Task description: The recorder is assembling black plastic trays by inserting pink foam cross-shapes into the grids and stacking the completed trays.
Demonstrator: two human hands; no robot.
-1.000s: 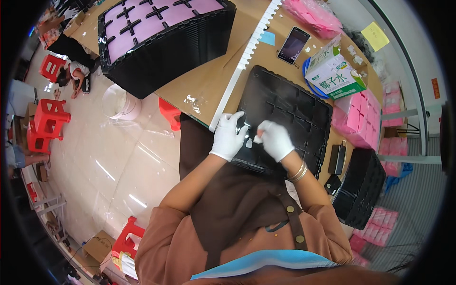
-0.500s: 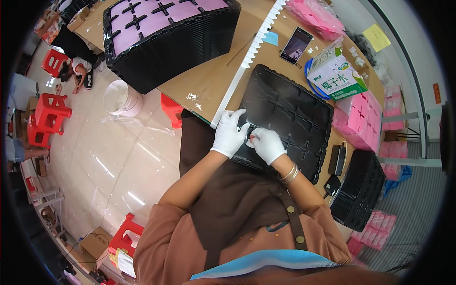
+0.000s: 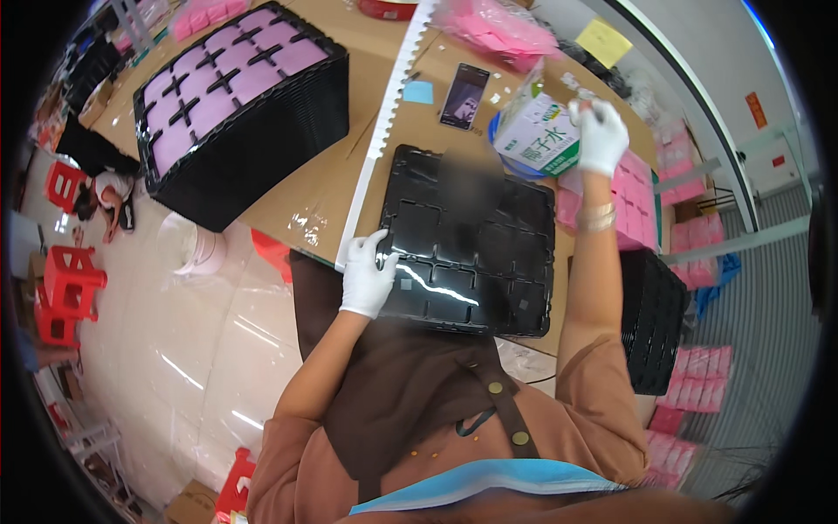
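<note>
A black plastic tray [image 3: 515, 236] with moulded compartments lies on the table in front of me. Two small pale squares show on its near part, and a blurred patch covers its middle. At its left edge, my white-gloved left hand [image 3: 368, 275] grips the rim between thumb and fingers. My right hand [image 3: 602, 140], gloved too, is raised above the right side of a white and green carton [image 3: 541, 140]. Its fingers are bent together in a pinch; whatever they may hold is too small to make out. Behind the carton's lower part shows a blue round rim [image 3: 494, 135].
A tall stack of black trays [image 3: 271, 144] with lilac contents stands at the left. A phone [image 3: 464, 96] lies beyond my tray. Pink packs [image 3: 635, 205] and more black trays [image 3: 655, 319] sit at the right. A white toothed strip [image 3: 384, 131] crosses the table.
My right hand has left the tray's near left part and moved up and right to the carton. My left hand stays at the tray's left edge. The whole view has shifted and the tray looks turned.
</note>
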